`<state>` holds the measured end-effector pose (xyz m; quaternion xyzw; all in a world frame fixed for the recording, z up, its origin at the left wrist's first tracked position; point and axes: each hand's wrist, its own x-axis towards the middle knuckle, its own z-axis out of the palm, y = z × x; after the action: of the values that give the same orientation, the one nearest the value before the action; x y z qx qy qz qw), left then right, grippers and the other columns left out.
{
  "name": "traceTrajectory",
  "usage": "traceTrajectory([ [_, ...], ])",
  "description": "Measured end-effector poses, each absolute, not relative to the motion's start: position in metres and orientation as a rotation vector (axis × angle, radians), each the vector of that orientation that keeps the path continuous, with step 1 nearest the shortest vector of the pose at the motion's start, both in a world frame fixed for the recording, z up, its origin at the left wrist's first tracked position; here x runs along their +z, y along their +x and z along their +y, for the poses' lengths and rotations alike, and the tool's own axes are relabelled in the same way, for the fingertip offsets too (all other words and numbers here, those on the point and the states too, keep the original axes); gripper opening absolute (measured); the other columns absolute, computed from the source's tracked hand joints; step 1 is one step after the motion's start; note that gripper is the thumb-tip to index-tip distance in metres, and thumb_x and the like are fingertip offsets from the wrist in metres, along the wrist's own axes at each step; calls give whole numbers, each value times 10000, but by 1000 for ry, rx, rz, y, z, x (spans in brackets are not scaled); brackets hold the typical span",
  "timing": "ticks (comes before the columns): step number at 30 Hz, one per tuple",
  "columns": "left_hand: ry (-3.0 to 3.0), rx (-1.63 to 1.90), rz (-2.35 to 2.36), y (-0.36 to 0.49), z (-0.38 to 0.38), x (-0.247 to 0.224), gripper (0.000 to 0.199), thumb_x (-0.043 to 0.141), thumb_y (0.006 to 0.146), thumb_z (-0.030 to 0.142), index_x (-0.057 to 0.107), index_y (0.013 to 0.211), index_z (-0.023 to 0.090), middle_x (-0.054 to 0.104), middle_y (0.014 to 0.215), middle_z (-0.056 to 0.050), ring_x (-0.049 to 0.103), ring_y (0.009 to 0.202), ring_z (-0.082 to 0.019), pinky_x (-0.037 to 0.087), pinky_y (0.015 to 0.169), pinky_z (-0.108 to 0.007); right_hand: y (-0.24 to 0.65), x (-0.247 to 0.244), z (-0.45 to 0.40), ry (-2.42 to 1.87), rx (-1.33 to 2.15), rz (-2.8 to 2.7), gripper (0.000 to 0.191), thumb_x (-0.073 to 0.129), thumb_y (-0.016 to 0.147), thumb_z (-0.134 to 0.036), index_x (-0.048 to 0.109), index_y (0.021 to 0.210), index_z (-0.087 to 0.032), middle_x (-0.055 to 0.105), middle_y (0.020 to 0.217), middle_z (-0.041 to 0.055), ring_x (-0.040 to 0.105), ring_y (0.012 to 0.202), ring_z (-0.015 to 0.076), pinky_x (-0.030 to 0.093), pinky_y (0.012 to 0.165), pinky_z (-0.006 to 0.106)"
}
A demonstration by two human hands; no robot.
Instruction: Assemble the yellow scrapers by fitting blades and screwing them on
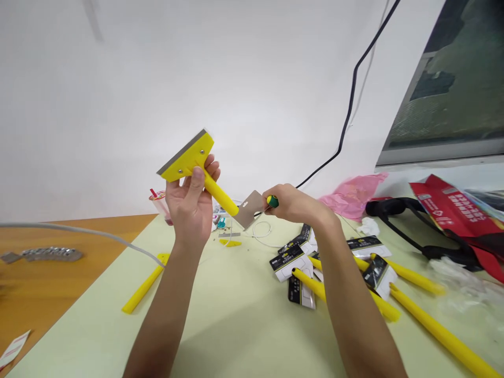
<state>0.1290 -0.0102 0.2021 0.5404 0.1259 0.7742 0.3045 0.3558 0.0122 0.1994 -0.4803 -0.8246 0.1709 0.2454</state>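
Head view: the left hand (191,202) is closed around the neck of a yellow plastic scraper (192,160), thumb across the front and fingers curled behind. The scraper is raised above the table, left of centre, with its wedge-shaped head tilted up and its long round handle slanting down to the right. Two small metal fasteners dot the smooth head, and a straight steel blade (183,152) lines its far edge.

The right hand (297,203) grips a screwdriver (272,201) tightly in a narrow fist, with only the green-and-yellow handle end showing. Between the hands, a thin grey metal plate (251,210) with a punched hole sits just beside that handle, touching the scraper's handle end.

Below, on a pale green mat (232,320), lie loose yellow handles (441,336) and black-and-white packaging cards (293,262). A crumpled pink plastic bag (350,197) and a red bag (452,205) sit far right.
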Motion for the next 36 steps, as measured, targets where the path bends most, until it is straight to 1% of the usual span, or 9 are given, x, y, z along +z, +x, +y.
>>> traceTrajectory([
  [4, 1433, 1956, 348, 137, -3, 194, 491, 940, 840, 482, 718, 1208, 245, 759, 1361, -103, 675, 1394, -347, 538, 1218, -507, 349, 201, 2, -1153, 423, -2290, 155, 709, 807, -74, 774, 814, -215, 804, 881, 22, 675, 785, 169, 473, 687, 271],
  [9, 1429, 1870, 367, 147, 4, 183, 525, 956, 807, 502, 698, 1164, 215, 766, 1308, -123, 664, 1402, -385, 539, 1201, -547, 344, 207, -13, -1064, 427, -2235, 174, 678, 818, -82, 788, 836, -216, 816, 898, 23, 711, 820, 178, 507, 732, 274],
  [14, 1464, 1814, 537, 138, 8, 182, 468, 960, 781, 523, 687, 981, 199, 803, 1095, -87, 770, 1217, -325, 623, 1054, -462, 346, 209, -20, -1019, 302, -2140, 105, 696, 885, -163, 784, 864, -217, 811, 914, 27, 701, 819, 180, 501, 752, 291],
  [17, 1593, 1699, 700, 125, 7, 186, 432, 954, 768, 540, 754, 907, 185, 816, 999, -84, 794, 1073, -300, 647, 945, -422, 346, 209, -22, -997, 252, -2086, 86, 702, 924, -213, 782, 894, -218, 809, 926, 33, 696, 819, 182, 499, 763, 303],
  [23, 1985, 1545, 914, 106, 2, 196, 294, 947, 766, 489, 857, 868, 229, 740, 1396, -125, 725, 1203, -315, 615, 1008, -466, 341, 209, -26, -1011, 225, -2018, 87, 738, 962, -309, 768, 966, -227, 794, 895, 46, 701, 788, 198, 501, 736, 310],
  [27, 2021, 1444, 1008, 100, -1, 200, 246, 937, 761, 446, 856, 833, 225, 711, 1436, -131, 724, 1193, -308, 606, 979, -431, 338, 209, -28, -1042, 246, -2033, 110, 726, 984, -337, 740, 1006, -230, 752, 818, 23, 687, 664, 178, 483, 663, 300],
  [29, 2004, 1327, 1016, 97, -3, 201, 243, 909, 779, 437, 846, 819, 206, 762, 1323, -131, 749, 1088, -290, 606, 875, -385, 336, 210, -28, -1027, 259, -2052, 119, 720, 991, -346, 730, 1013, -230, 763, 905, 30, 663, 608, 149, 483, 644, 297],
  [32, 1982, 1159, 1053, 94, -5, 202, 244, 866, 797, 426, 828, 812, 185, 805, 978, -90, 743, 873, -245, 542, 680, -307, 333, 210, -29, -1006, 299, -2078, 144, 714, 993, -369, 725, 1022, -229, 762, 1052, 51, 625, 576, 119, 471, 600, 290],
  [36, 2000, 1091, 1067, 91, -5, 202, 262, 867, 788, 441, 825, 805, 184, 760, 780, -51, 692, 726, -202, 455, 571, -263, 330, 211, -32, -1093, 380, -2114, 147, 683, 1005, -380, 712, 998, -237, 700, 804, -5, 555, 520, 119, 421, 563, 286],
])
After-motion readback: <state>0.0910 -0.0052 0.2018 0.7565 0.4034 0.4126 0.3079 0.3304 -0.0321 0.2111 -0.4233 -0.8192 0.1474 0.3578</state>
